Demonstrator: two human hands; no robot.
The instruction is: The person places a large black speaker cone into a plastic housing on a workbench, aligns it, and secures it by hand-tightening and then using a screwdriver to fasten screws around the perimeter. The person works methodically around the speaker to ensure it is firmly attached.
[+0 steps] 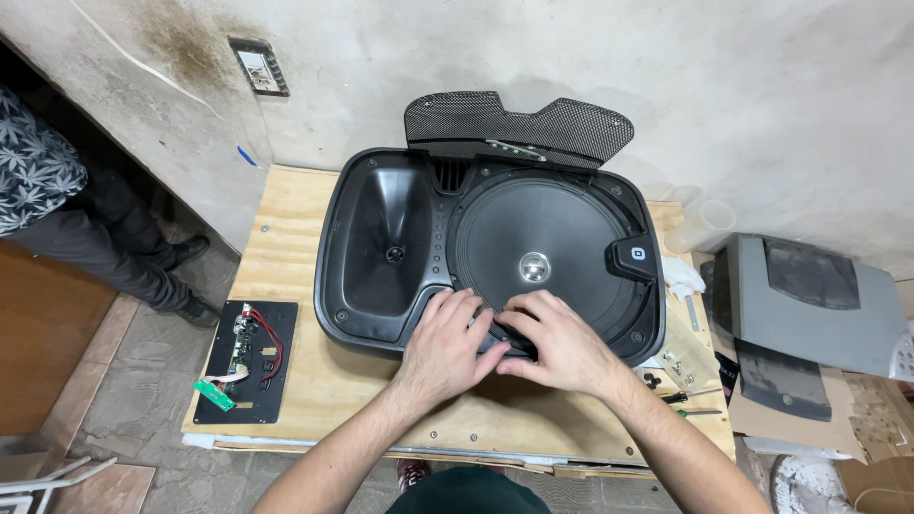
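This looks like a small repair workshop. A rough plywood board [314, 381] is the work table. A big black speaker [495, 252] lies open on it. At 8 o'clock sits a circuit board panel [249, 360]. At 4 o'clock lie loose screws [678, 366]. The wall [724, 86] is stained and bare.

We see a stained plaster wall [762, 86] with a switch plate [259, 66], and a tiled floor [133, 381] below.

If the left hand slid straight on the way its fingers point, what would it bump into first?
The left hand points up and slightly right across the black speaker housing. It would probably meet the big round speaker cone first, though depth is hard to judge from above.
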